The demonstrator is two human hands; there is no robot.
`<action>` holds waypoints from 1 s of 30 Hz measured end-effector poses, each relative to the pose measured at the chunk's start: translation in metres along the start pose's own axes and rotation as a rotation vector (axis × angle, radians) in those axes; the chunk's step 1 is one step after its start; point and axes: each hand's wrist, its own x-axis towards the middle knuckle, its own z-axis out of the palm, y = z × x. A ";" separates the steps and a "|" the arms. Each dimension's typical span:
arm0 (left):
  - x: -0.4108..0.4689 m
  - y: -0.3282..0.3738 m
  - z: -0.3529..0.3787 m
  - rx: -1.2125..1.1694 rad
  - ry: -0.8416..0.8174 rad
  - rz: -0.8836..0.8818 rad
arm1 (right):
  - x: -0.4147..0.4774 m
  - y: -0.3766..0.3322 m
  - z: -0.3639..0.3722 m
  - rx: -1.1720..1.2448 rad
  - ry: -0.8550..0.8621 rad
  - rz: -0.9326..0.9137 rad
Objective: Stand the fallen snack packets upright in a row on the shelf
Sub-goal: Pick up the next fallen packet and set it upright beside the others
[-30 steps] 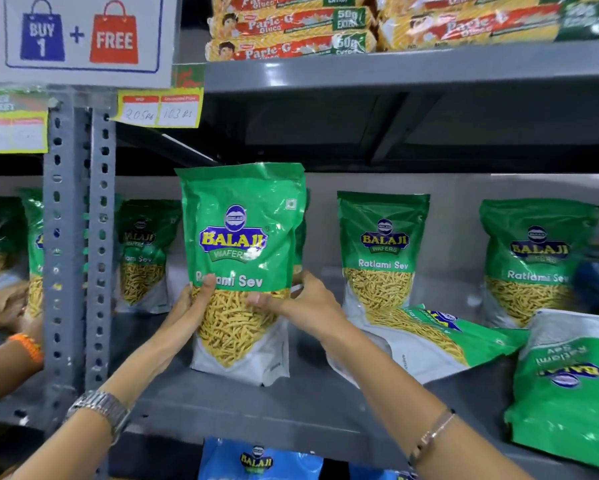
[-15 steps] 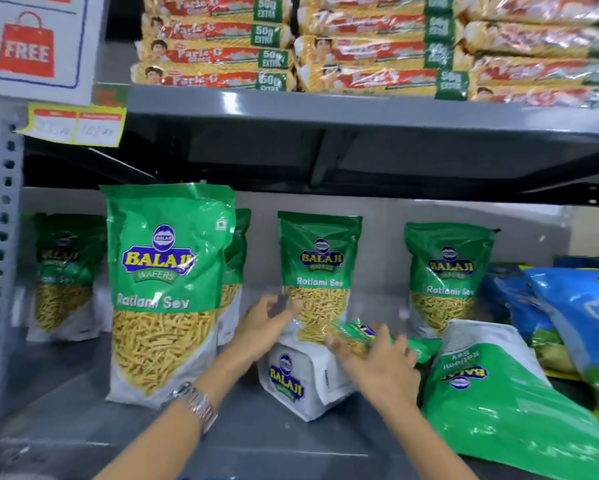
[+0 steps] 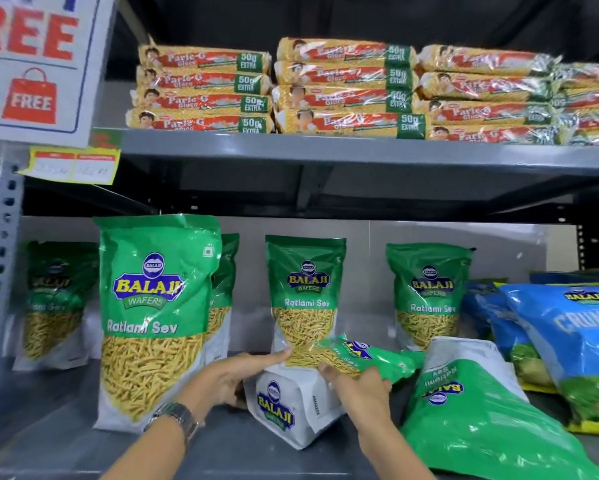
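From the head view, we see both hands on a fallen packet [image 3: 329, 372] lying on its back at lower centre of the frame, white base toward us, green top pointing right. Our left hand [image 3: 229, 379] cups its left side, fingers [image 3: 274, 357] stretched along the upper edge and pressed against the film. Our right hand [image 3: 357, 386] grips the middle, fingers curled over the clear window; the thumb is out of sight, so we cannot tell how firm that grip is.

The packet lies on the grey shelf [image 3: 83, 441], just in front of an upright packet [image 3: 305, 292] and touching a second fallen packet [image 3: 478, 414] at lower right.

We judge the main risks to be these: swinging the top up may knock the upright packet behind it, or drag the neighbour along. The loose sev inside could shift and leave the base uneven, so that it topples again. The big upright packet [image 3: 156, 320] at left stands near our left wrist and could be nudged.

Hard to make out: the packet behind the big one, the dim one at far left, and the blue packets [image 3: 568, 341] cut off at the right edge.
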 end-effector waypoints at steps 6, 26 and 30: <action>-0.010 -0.006 -0.006 -0.066 -0.129 0.088 | -0.010 -0.007 -0.019 -0.124 0.014 -0.237; 0.038 -0.034 0.012 0.213 0.185 0.314 | 0.068 -0.003 -0.028 -0.160 -0.221 -0.745; 0.030 -0.014 0.002 0.117 0.116 0.383 | 0.077 -0.005 -0.035 0.160 -0.285 -0.511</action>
